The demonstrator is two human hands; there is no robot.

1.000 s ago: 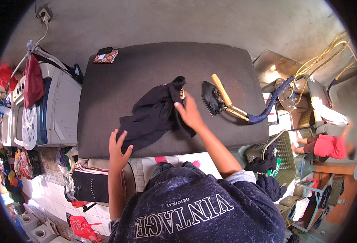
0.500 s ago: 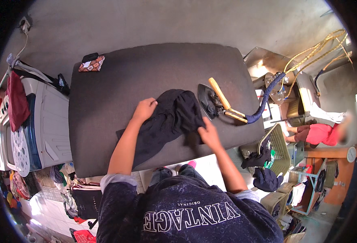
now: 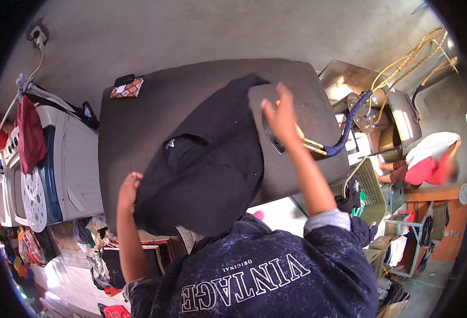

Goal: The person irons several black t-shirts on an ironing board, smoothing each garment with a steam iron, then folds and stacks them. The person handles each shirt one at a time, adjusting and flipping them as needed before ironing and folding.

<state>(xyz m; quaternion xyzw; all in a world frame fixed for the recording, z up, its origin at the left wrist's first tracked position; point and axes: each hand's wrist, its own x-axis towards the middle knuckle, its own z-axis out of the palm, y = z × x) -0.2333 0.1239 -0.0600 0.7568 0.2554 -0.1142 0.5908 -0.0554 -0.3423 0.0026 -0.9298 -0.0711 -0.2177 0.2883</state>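
Note:
A black shirt (image 3: 212,175) lies spread at a slant over the dark padded table (image 3: 154,116), its lower part hanging past the near edge towards me. A dark opening with a small pale mark shows near its middle. At the shirt's left edge, my left hand (image 3: 130,190) is closed, its curled fingers on the cloth. My right hand (image 3: 282,119), slightly blurred, is raised beside the shirt's right side with thumb and fingers apart and nothing in it. Beneath that hand and forearm, the iron (image 3: 272,137) is mostly hidden; part of its dark plate shows.
A blue-wrapped cord (image 3: 350,119) runs from the iron to the right. At the far left table corner lie a patterned booklet (image 3: 127,88) and a dark case. A washing machine (image 3: 74,164) stands left; a green basket (image 3: 374,193) stands right. Another person (image 3: 424,170) is farther right.
The bunched shirt has been spread out across the table and over its near edge. My left hand moved left and nearer; my right hand rose away from the cloth, over the iron.

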